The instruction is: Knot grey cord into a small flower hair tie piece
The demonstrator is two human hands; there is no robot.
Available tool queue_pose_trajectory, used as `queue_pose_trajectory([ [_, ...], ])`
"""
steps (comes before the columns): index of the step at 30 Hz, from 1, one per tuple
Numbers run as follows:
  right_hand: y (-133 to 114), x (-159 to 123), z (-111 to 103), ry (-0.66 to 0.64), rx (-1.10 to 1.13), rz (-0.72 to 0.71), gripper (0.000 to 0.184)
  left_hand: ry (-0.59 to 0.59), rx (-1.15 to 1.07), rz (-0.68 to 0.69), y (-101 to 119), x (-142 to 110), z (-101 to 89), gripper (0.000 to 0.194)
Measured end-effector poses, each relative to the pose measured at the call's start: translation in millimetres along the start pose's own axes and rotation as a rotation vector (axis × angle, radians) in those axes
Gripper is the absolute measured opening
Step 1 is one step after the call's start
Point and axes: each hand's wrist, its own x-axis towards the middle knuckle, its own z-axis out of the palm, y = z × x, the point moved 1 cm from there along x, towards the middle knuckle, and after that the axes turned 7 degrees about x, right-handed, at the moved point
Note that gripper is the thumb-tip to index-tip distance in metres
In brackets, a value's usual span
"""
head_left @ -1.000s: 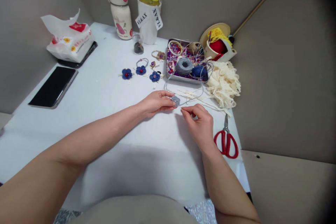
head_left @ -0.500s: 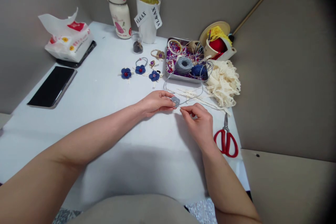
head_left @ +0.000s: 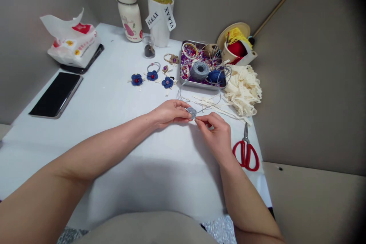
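Observation:
Between the thumb and fingers of my left hand (head_left: 172, 112) is a small grey coiled cord piece (head_left: 192, 112). My right hand (head_left: 216, 134) is closed in a pinch right at the lower right edge of that piece; what its fingertips hold is too small to make out. A thin grey cord (head_left: 210, 107) loops from the piece up toward a grey cord spool (head_left: 199, 71) in the metal tin (head_left: 204, 86). Red-handled scissors (head_left: 246, 152) lie to the right of my right hand.
Blue fabric flowers (head_left: 137, 79) and a brown hair tie (head_left: 172, 59) lie left of the tin. Cream lace (head_left: 243, 90) is heaped at its right. Farther back stand a bottle (head_left: 130, 21) and a white container (head_left: 161, 30). A phone (head_left: 56, 95) and tissue pack (head_left: 74, 47) are at left.
My right fingertips have come slightly closer to the grey piece and now meet its edge. My left hand keeps its hold, almost unmoved.

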Motion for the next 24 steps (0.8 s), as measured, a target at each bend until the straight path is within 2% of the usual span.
queue_pose_trajectory([
  [14, -0.2, -1.6, 0.4, -0.004, 0.028, 0.034, 0.011, 0.014, 0.027, -0.008, 2.6, -2.0, 1.6, 0.032],
  [24, 0.7, -1.4, -0.9, -0.033, 0.073, 0.106, 0.011, -0.024, 0.068, 0.009, -2.0, 0.3, -2.0, 0.035],
])
